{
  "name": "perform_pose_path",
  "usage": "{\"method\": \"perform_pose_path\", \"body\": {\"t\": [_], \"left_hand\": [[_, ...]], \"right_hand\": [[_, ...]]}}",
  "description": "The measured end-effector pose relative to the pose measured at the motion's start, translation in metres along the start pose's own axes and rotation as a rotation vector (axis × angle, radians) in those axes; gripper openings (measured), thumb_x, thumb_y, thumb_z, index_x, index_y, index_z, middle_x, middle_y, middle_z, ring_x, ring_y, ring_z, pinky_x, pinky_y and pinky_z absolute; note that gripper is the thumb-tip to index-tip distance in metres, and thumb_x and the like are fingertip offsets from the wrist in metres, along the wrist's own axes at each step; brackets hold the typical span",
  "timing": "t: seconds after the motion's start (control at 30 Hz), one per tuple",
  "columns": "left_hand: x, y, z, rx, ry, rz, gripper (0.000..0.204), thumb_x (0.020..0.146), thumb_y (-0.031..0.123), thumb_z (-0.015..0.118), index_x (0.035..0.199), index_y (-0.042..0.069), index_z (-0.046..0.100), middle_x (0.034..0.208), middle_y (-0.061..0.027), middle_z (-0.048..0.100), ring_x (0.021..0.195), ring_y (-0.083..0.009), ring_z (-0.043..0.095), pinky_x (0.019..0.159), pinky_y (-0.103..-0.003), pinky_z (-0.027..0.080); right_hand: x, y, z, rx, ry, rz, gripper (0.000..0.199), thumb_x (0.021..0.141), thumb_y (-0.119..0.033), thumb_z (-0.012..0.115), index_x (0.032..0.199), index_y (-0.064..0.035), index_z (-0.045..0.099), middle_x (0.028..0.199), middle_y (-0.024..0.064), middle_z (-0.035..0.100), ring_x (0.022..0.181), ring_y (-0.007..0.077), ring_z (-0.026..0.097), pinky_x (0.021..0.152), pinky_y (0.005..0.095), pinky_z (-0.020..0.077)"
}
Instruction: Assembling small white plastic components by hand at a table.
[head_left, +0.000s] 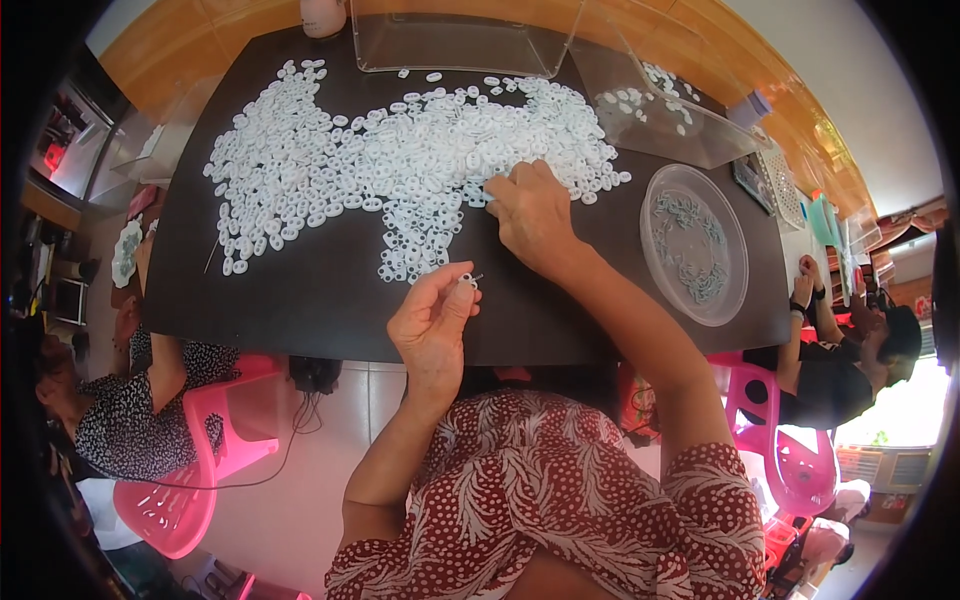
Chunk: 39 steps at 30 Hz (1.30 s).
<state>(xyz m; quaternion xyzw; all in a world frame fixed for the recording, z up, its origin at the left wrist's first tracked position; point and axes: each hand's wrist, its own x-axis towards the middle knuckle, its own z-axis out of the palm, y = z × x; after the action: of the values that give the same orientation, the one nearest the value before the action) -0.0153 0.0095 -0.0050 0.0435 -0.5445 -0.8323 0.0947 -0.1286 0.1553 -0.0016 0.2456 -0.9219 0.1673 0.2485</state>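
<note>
The small white pieces (pixel 400 150) under handling are rounded ovals, most showing two dark openings side by side, giving a link-like look. They lie in a broad, irregular heap on the dark table (pixel 300 310). The heap is dense at the middle and right, looser along the left and near margins; one tongue of it runs toward the person and ends near the left hand (pixel 432 325). A few single pieces lie apart at the far side.

The left hand is raised over the near part of the table. Its thumb and forefinger are pinched on a held piece (pixel 467 281), white, with a thin grey tip projecting to the right; finer detail is too small to read. The right hand (pixel 540 220) is at the near edge of the heap, its fingers bent down among the pieces; whether they grip one cannot be told.

Containers: a round, shallow, clear dish (pixel 692 245) stands on the table to the right. It holds small grey-green parts (pixel 708 283), thin in shape, spread in a rough ring around a barer centre. A clear rectangular bin (pixel 460 50) stands just beyond the heap. A second clear bin (pixel 690 128) is at the far right; further white pieces (pixel 630 98) show through its wall, scattered loosely.
</note>
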Motion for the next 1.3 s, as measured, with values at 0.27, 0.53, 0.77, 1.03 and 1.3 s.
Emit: {"method": "perform_pose_path", "body": {"t": [0.27, 0.53, 0.77, 1.03, 1.3], "left_hand": [[0.003, 0.002, 0.0, -0.037, 0.004, -0.015, 0.02, 0.088, 0.006, 0.064, 0.105, -0.004, 0.064, 0.082, -0.004, 0.062, 0.07, -0.0085, 0.058, 0.063, -0.02, 0.049], [0.001, 0.003, 0.0, -0.049, 0.01, -0.024, 0.019, 0.088, 0.005, 0.063, 0.105, -0.004, 0.064, 0.081, -0.004, 0.062, 0.071, -0.0086, 0.058, 0.063, -0.02, 0.049], [0.001, 0.003, 0.001, -0.044, -0.01, -0.027, 0.019, 0.088, 0.005, 0.063, 0.105, -0.005, 0.064, 0.082, -0.0042, 0.062, 0.071, -0.0089, 0.058, 0.063, -0.021, 0.049], [0.003, 0.002, 0.003, -0.08, -0.023, -0.026, 0.021, 0.088, 0.004, 0.062, 0.107, -0.004, 0.063, 0.087, -0.0036, 0.061, 0.074, -0.0085, 0.057, 0.065, -0.021, 0.048], [0.001, 0.006, 0.005, -0.028, -0.023, -0.04, 0.021, 0.09, 0.003, 0.061, 0.11, -0.003, 0.062, 0.085, -0.0017, 0.058, 0.076, -0.0077, 0.056, 0.066, -0.021, 0.047]], "right_hand": [[-0.002, -0.001, -0.005, 0.033, -0.023, -0.044, 0.014, 0.068, -0.005, 0.07, 0.08, -0.0079, 0.064, 0.074, 0.0093, 0.053, 0.075, 0.0287, 0.052, 0.06, 0.0403, 0.0425], [-0.001, -0.008, -0.011, 0.006, -0.141, -0.115, 0.017, 0.069, -0.002, 0.067, 0.085, -0.0053, 0.062, 0.075, 0.0105, 0.053, 0.075, 0.0297, 0.052, 0.061, 0.0401, 0.0429], [-0.007, -0.013, -0.026, 0.298, -0.115, 0.065, 0.009, 0.077, -0.006, 0.065, 0.086, -0.0037, 0.063, 0.075, 0.0098, 0.059, 0.07, 0.0234, 0.055, 0.059, 0.035, 0.0431], [-0.015, -0.02, -0.046, 1.007, -0.358, 0.616, 0.02, 0.086, -0.017, 0.062, 0.077, 0.0006, 0.063, 0.063, 0.0017, 0.06, 0.058, 0.0062, 0.05, 0.052, 0.024, 0.0406], [-0.022, -0.033, -0.055, 1.192, -0.382, 0.683, 0.018, 0.089, -0.018, 0.06, 0.087, -0.0009, 0.065, 0.071, 0.0013, 0.062, 0.06, 0.0041, 0.05, 0.053, 0.0184, 0.0389]]}}
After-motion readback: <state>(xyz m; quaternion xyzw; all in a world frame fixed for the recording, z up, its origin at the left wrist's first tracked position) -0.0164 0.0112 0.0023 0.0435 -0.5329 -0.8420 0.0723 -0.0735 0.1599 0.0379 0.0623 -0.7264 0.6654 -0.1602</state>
